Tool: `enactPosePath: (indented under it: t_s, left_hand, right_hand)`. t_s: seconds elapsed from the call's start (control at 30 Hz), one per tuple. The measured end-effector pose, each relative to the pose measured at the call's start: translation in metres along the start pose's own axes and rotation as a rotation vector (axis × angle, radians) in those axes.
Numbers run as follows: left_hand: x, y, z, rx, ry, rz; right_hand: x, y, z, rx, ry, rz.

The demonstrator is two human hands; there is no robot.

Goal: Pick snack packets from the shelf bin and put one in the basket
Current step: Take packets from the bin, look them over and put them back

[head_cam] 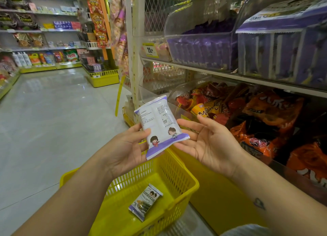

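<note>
I see the yellow basket (164,165) nearest, below both hands. One packet in the basket (146,202) lies flat on its floor. Above it, the left hand (127,147) pinches the held snack packet (159,128), thumb on its printed face. The right hand (207,143) lies palm-up, fingers relaxed, touching that packet's right edge. Farther right, the clear shelf bin (201,46) holds purple packets.

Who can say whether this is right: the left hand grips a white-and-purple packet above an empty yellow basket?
Wrong on one point: the head view shows the yellow basket is not empty; a small packet lies in it. The left hand grips the white-and-purple packet above it.
</note>
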State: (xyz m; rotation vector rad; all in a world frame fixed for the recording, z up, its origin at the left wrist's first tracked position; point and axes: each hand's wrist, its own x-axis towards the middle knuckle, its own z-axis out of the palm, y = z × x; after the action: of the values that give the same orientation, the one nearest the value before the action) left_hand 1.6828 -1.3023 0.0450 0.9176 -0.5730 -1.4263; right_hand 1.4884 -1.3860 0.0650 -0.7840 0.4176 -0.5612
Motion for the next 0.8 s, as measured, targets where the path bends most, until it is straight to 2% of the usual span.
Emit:
enactPosePath:
  t_s: [0.23, 0.43, 0.53, 0.7, 0.8]
  left_hand:
    - [-0.003, -0.004, 0.012, 0.081, 0.047, 0.114]
    - [-0.005, -0.025, 0.030, 0.618, 0.111, 0.437]
    - [-0.006, -0.032, 0.035, 0.715, 0.070, 0.490]
    - [-0.007, -0.024, 0.036, 0.727, -0.002, 0.543]
    - [-0.006, -0.023, 0.035, 0.714, -0.012, 0.522]
  right_hand:
    - [0.003, 0.000, -0.008, -0.151, 0.049, -0.006]
    - [0.008, 0.013, -0.008, -0.569, 0.089, -0.032]
    - [0.009, 0.018, -0.007, -0.548, 0.052, -0.004]
    - [0.009, 0.018, -0.005, -0.399, 0.033, 0.062]
    - [0.008, 0.018, -0.009, -0.394, 0.015, 0.080]
